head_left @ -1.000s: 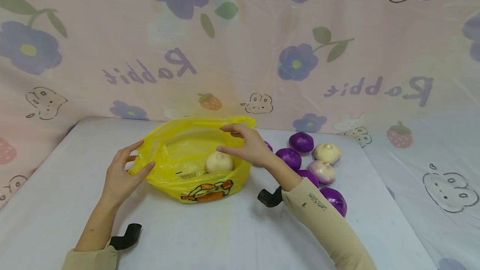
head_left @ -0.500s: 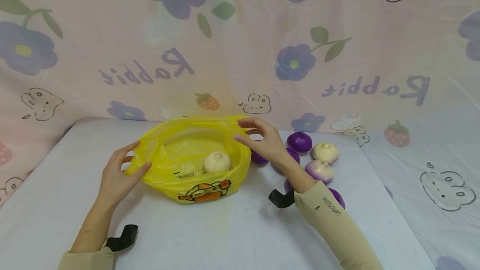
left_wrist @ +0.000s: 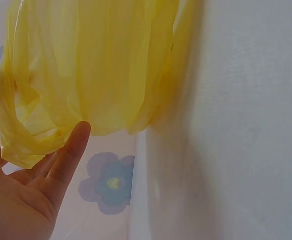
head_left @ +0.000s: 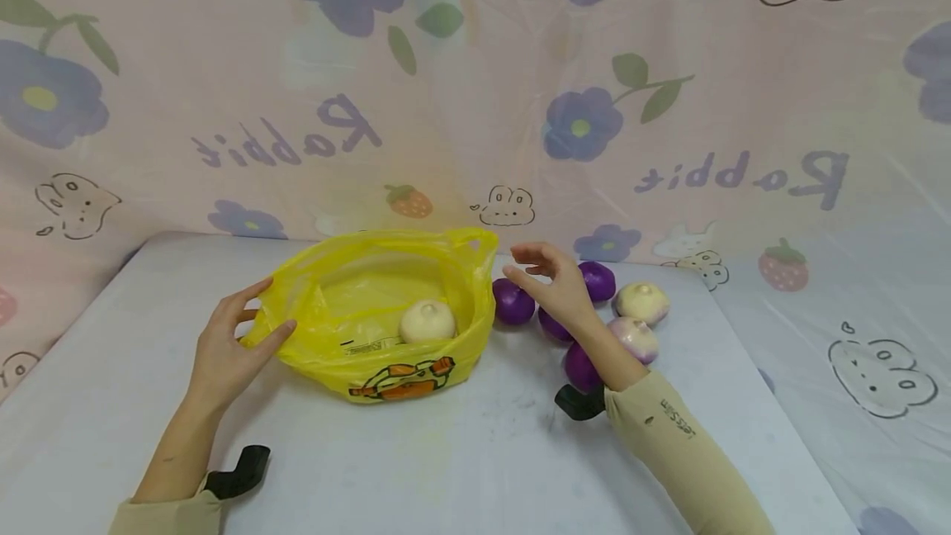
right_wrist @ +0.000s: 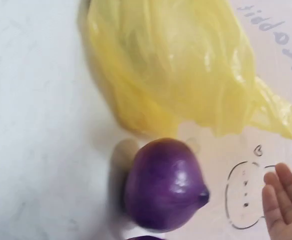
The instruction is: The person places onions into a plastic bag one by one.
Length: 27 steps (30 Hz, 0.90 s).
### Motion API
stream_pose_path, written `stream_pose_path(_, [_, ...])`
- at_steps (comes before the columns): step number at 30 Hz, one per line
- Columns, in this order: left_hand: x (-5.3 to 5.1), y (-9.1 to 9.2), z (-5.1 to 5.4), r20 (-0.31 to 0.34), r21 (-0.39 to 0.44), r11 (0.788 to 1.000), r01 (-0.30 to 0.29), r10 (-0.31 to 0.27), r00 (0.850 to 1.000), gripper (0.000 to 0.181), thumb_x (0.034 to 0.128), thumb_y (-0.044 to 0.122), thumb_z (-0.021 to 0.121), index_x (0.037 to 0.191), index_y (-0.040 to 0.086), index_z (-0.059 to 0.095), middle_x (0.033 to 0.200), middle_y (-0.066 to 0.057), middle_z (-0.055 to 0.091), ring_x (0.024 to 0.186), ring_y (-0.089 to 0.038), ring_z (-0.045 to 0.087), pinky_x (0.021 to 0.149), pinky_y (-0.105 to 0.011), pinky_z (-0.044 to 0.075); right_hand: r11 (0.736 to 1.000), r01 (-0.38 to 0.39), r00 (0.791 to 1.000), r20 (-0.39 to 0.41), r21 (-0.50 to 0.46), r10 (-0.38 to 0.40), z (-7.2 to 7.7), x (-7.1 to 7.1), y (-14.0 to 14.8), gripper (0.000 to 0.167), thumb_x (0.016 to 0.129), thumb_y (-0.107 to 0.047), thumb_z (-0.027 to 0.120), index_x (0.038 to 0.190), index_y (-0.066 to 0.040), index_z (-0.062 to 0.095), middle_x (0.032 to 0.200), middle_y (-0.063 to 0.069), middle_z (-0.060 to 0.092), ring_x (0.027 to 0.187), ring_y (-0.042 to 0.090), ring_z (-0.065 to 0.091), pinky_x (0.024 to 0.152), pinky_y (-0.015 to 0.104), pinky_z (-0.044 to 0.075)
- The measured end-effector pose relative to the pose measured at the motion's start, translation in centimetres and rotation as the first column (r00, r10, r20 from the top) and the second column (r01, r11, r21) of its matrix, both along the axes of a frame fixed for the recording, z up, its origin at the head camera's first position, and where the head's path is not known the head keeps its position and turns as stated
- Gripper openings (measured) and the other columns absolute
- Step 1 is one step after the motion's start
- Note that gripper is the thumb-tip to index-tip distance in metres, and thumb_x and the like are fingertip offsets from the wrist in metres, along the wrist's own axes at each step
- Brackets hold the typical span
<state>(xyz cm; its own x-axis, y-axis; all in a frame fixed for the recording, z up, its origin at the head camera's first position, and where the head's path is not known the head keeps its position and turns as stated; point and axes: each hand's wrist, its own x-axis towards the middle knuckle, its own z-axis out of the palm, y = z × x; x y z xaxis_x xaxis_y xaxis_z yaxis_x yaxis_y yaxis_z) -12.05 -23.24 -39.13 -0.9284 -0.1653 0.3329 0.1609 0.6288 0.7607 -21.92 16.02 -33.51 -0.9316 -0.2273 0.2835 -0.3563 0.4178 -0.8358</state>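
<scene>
A yellow plastic bag [head_left: 475,353] with a cartoon print stands with its mouth spread wide in the head view. One pale onion [head_left: 427,322] lies inside it. My left hand [head_left: 230,345] holds the bag's left end, thumb in front and fingers at the back; the left wrist view shows the thumb against the plastic [left_wrist: 110,60]. Apart from the bag, my right hand [head_left: 555,283] hovers with loosely bent fingers and nothing in them, above the purple onions. The nearest purple onion [head_left: 513,302] sits between that hand and the bag.
More purple onions [head_left: 597,281] and two pale onions with purple tints [head_left: 642,304] cluster on the right side of the white table [head_left: 409,469]. A patterned cloth [head_left: 475,106] hangs close behind the table. Each wrist carries a black mount [head_left: 241,473].
My right hand has drawn away from the bag's mouth to the right, over the purple onions. The left hand stays at the bag's left end, and the pale onion still lies inside.
</scene>
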Motion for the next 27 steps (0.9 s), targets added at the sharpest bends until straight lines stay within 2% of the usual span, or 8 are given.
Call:
stream_pose_path(4, [-0.1, 0.0, 0.0, 0.000, -0.004, 1.000, 0.000, 0.000, 1.000, 0.063, 0.0849, 0.017, 0.069, 0.142, 0.005, 0.044, 0.136, -0.024, 0.044, 0.109, -0.040, 0.048, 0.076, -0.042, 0.043, 0.998, 0.006, 0.998, 0.069, 0.060, -0.010, -0.6, -0.1, 0.5, 0.046, 0.087, -0.025, 0.070, 0.126, -0.004, 0.057, 0.130, 0.016, 0.058, 0.121, 0.028, 0.054, 0.104, 0.045, 0.043])
stream_pose_path(8, [-0.1, 0.2, 0.1, -0.001, 0.000, 1.000, 0.005, -0.005, 1.000, 0.063, 0.0851, 0.017, 0.069, 0.142, 0.005, 0.044, 0.137, -0.024, 0.044, 0.109, -0.041, 0.048, 0.078, -0.045, 0.042, 0.996, 0.000, 0.996, 0.091, 0.094, -0.009, -1.4, -0.2, 0.8, 0.050, 0.086, -0.026, 0.071, 0.129, -0.004, 0.055, 0.133, 0.015, 0.056, 0.126, 0.030, 0.051, 0.106, 0.045, 0.041])
stream_pose_path(16, [0.0, 0.2, 0.1, -0.002, -0.012, 1.000, 0.003, -0.003, 1.000, 0.064, 0.0844, 0.017, 0.071, 0.141, 0.005, 0.044, 0.136, -0.024, 0.045, 0.108, -0.041, 0.049, 0.076, -0.041, 0.043, 0.983, -0.012, 0.988, 0.155, 0.181, -0.017, -2.7, -0.5, 0.8, 0.059, 0.084, -0.028, 0.072, 0.135, -0.006, 0.052, 0.140, 0.015, 0.050, 0.133, 0.036, 0.042, 0.110, 0.046, 0.036])
stream_pose_path(19, [0.0, 0.1, 0.2, -0.006, -0.014, 1.000, 0.001, -0.001, 1.000, 0.064, 0.0843, 0.017, 0.071, 0.142, 0.006, 0.045, 0.136, -0.023, 0.045, 0.108, -0.040, 0.049, 0.078, -0.042, 0.042, 0.974, -0.021, 0.987, 0.159, 0.227, -0.016, -3.0, -0.7, 0.7, 0.062, 0.084, -0.028, 0.072, 0.137, -0.005, 0.050, 0.142, 0.017, 0.047, 0.134, 0.037, 0.040, 0.110, 0.050, 0.035])
stream_pose_path(25, [0.0, 0.1, -0.1, -0.018, -0.012, 1.000, 0.011, -0.011, 1.000, 0.064, 0.0835, 0.014, 0.071, 0.141, 0.004, 0.044, 0.134, -0.024, 0.045, 0.107, -0.041, 0.049, 0.083, -0.054, 0.041, 0.945, -0.040, 0.986, 0.163, 0.325, -0.014, -3.3, -0.7, 0.8, 0.069, 0.083, -0.028, 0.072, 0.141, -0.003, 0.044, 0.145, 0.021, 0.044, 0.135, 0.038, 0.039, 0.108, 0.052, 0.035])
stream_pose_path(27, [0.0, 0.1, -0.2, -0.014, -0.012, 1.000, 0.011, -0.012, 1.000, 0.064, 0.0835, 0.014, 0.071, 0.141, 0.004, 0.044, 0.135, -0.024, 0.045, 0.107, -0.041, 0.049, 0.082, -0.053, 0.042, 0.936, -0.031, 0.985, 0.171, 0.350, -0.032, -3.4, -0.6, 0.8, 0.071, 0.082, -0.030, 0.072, 0.142, -0.004, 0.044, 0.145, 0.020, 0.044, 0.134, 0.039, 0.040, 0.108, 0.052, 0.036])
